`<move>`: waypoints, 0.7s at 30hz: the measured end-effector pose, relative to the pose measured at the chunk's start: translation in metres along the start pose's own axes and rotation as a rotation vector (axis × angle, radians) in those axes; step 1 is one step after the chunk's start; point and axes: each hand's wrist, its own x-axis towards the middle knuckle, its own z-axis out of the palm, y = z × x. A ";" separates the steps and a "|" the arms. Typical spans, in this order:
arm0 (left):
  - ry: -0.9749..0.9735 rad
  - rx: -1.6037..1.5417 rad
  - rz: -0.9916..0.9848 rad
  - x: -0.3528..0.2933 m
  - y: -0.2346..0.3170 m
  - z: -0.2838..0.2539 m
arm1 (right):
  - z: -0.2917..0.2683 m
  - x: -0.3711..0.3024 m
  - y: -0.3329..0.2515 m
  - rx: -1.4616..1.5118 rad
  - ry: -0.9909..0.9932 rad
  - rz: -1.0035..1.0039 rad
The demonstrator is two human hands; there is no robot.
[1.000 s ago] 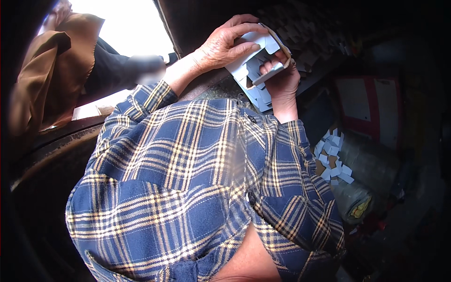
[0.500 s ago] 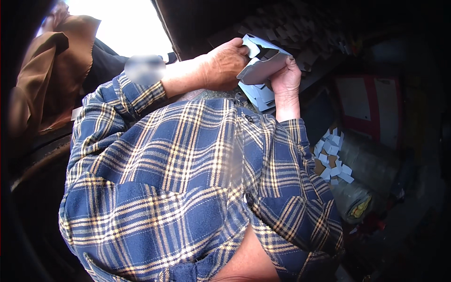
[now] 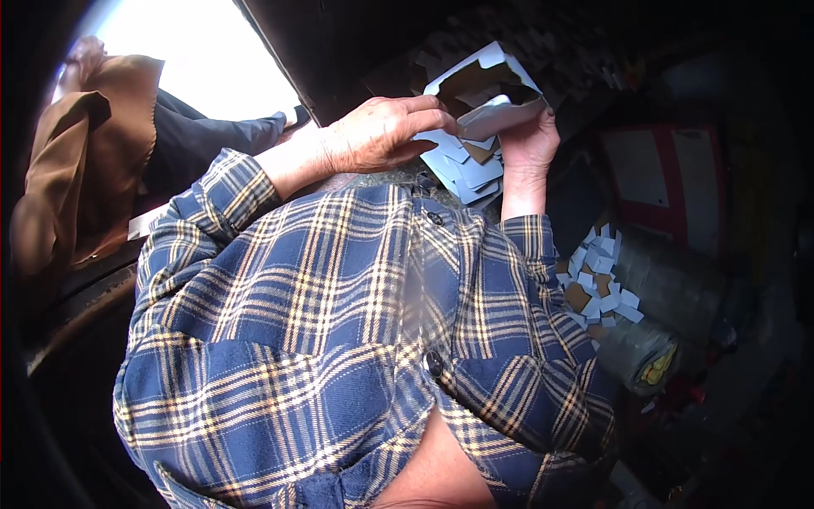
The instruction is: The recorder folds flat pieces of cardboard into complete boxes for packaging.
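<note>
We hold a small pale blue-grey cardboard box blank (image 3: 487,85), half opened with its brown inside showing, up in front of our chest above the plaid shirt (image 3: 339,339). Our right hand (image 3: 530,140) grips it from below and behind, fingers closed on its lower flap and thumb side hidden by the card. Our left hand (image 3: 381,131) comes across from the left, fingers curled narrow and pressing on the near edge of the box where it meets a fanned stack of flat blanks (image 3: 466,170) just beneath it. We cannot tell whether the stack rests on our lap or is pinched in the right hand too; it touches both hands in this view.

To the right, near our right elbow, a heap of the same cards (image 3: 598,284) lies on top of a grey roll (image 3: 653,314), well apart from the box in hand. At the upper left another person's brown garment (image 3: 85,153) shows against bright light.

As we judge it, the risk lies in the card itself: thin flaps could crease or tear if the left fingers push off the fold line. The loose stack below could slide out and scatter if the right hand's grip shifts. The surroundings are dark, so a dropped blank would be hard to find.
</note>
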 end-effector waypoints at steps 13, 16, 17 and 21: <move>0.343 -0.365 -0.355 -0.005 -0.006 0.029 | 0.001 0.008 0.010 -0.027 -0.295 0.084; 0.190 -0.263 -0.438 0.005 -0.018 0.016 | 0.004 0.006 0.013 -0.055 -0.325 0.118; 0.133 -0.231 -0.467 0.006 -0.020 0.012 | 0.004 0.009 0.015 -0.062 -0.331 0.128; 0.100 -0.269 -0.282 -0.001 -0.015 -0.003 | -0.001 0.011 0.017 0.016 -0.317 0.152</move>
